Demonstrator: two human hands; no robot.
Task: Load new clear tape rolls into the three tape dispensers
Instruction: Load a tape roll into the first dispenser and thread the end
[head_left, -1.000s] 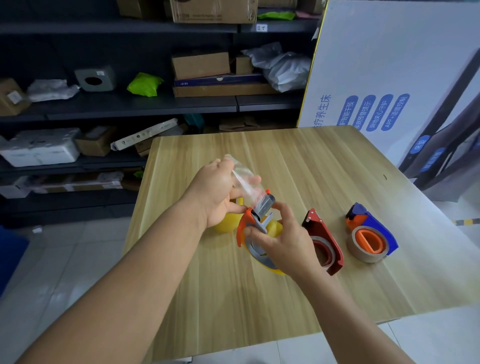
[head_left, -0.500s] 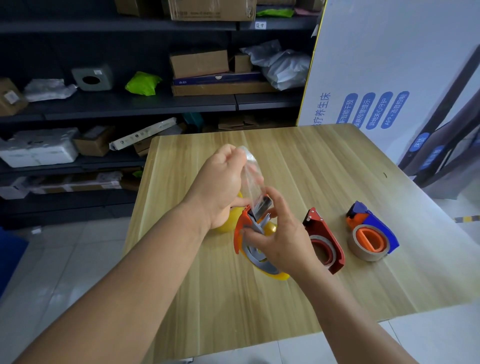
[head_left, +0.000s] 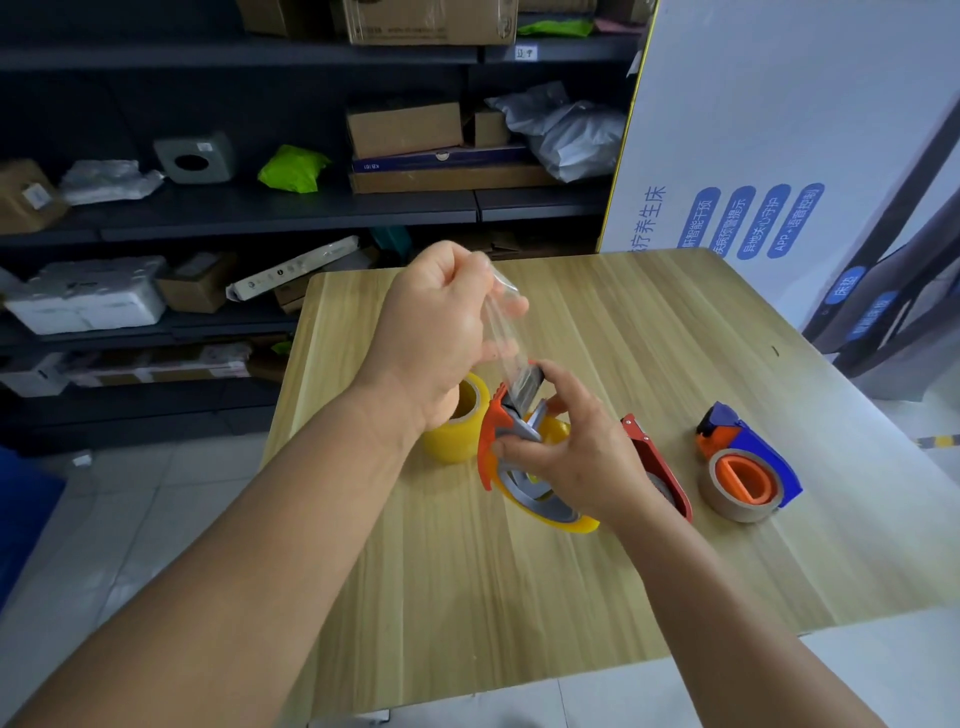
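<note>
Three dispensers were in view on the worktop (head_left: 649, 322). The orange dispenser (head_left: 491, 441) was held above the surface in the right hand (head_left: 574, 447), which was closed around its body and the yellow-tinted tape roll (head_left: 545, 506) mounted in it. The left hand (head_left: 441, 332) was closed in a pinch on the free tape end (head_left: 501, 322), drawn upward and taut from the metal cutter plate (head_left: 527, 384). The step in hand appeared to be threading the tape through the cutter head of the first dispenser. The next move would call for seating the strip flat across the plate and tearing off the surplus. A spare tape roll (head_left: 457, 431) stood on the worktop behind the left wrist. The red dispenser (head_left: 660, 467) and the blue dispenser (head_left: 748, 467) lay to the right; the blue one carried a brown core, apparently awaiting replacement.
</note>
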